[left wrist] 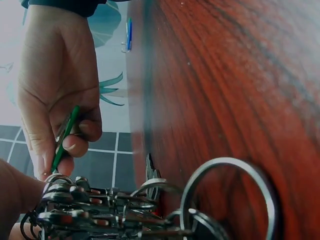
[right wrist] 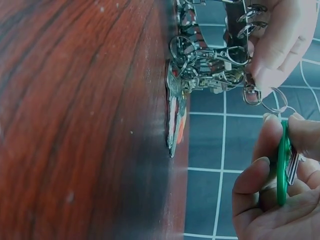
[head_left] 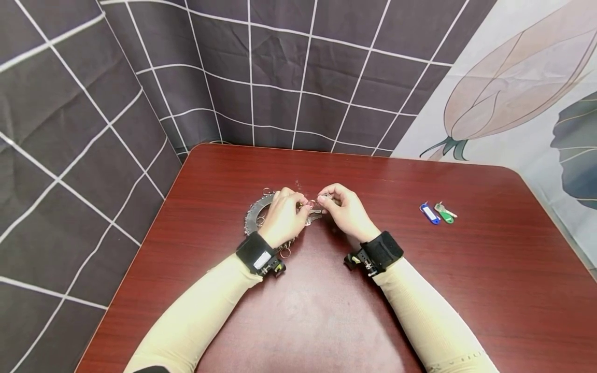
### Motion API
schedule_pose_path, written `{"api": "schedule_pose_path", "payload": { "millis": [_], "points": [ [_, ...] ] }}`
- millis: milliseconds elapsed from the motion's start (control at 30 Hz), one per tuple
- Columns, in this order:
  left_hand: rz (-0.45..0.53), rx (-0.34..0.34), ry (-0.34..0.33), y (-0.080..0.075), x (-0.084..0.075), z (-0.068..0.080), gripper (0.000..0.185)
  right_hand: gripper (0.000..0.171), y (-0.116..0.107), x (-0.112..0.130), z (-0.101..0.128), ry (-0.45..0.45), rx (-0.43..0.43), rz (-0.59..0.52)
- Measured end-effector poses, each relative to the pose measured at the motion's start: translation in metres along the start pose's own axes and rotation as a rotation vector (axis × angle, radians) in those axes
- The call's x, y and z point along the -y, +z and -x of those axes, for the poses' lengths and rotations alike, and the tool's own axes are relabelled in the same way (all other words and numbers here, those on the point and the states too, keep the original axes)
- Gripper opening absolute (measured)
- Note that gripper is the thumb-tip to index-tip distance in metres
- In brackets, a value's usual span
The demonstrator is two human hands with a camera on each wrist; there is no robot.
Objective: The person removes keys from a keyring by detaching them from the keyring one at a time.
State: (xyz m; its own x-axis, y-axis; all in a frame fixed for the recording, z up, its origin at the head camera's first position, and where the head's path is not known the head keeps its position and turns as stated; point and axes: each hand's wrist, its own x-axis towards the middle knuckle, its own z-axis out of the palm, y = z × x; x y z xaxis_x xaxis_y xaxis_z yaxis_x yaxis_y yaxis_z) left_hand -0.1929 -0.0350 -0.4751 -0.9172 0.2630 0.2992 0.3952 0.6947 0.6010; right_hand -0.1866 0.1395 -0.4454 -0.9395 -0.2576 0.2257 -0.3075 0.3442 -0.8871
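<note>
One green key tag (right wrist: 282, 165), at least one key (right wrist: 293, 170) beside it, is being held above the table (head_left: 298, 321), pinched by the curled fingers of the right hand (head_left: 347, 211). One small ring (right wrist: 286, 98) is showing between tag and one clasp (right wrist: 251, 93); the left hand (head_left: 285, 216) is pinching that clasp. One metal hoop (head_left: 252, 213) is sitting partly beneath it, its many clasps overlapping, uncountable. Farther right, two tags are lying close together: one blue tag (head_left: 430, 213), one second green tag (head_left: 444, 213) with a key.
</note>
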Motion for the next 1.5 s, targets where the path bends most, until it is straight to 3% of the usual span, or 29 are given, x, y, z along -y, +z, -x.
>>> {"api": "schedule_pose_path", "payload": {
  "millis": [233, 500, 833, 1100, 1500],
  "points": [
    [0.053, -0.043, 0.002, -0.001, 0.000, -0.002, 0.005, 0.013, 0.000, -0.008, -0.003, 0.001, 0.003, -0.052],
    [0.086, -0.096, 0.005, 0.000, 0.000, -0.002, 0.005, 0.016, -0.001, -0.002, -0.001, 0.017, 0.014, -0.039],
    [0.133, -0.122, 0.001, -0.002, -0.003, -0.001, 0.011, 0.017, 0.001, -0.007, -0.003, 0.035, 0.049, -0.043],
    [0.144, -0.142, 0.039, -0.001, -0.002, -0.001, 0.012, 0.018, 0.005, -0.042, -0.010, 0.029, 0.059, -0.065],
    [0.156, -0.131, 0.035, -0.002, -0.004, -0.001, 0.012, 0.011, 0.006, -0.042, -0.009, 0.023, 0.080, -0.063]
  ]
}}
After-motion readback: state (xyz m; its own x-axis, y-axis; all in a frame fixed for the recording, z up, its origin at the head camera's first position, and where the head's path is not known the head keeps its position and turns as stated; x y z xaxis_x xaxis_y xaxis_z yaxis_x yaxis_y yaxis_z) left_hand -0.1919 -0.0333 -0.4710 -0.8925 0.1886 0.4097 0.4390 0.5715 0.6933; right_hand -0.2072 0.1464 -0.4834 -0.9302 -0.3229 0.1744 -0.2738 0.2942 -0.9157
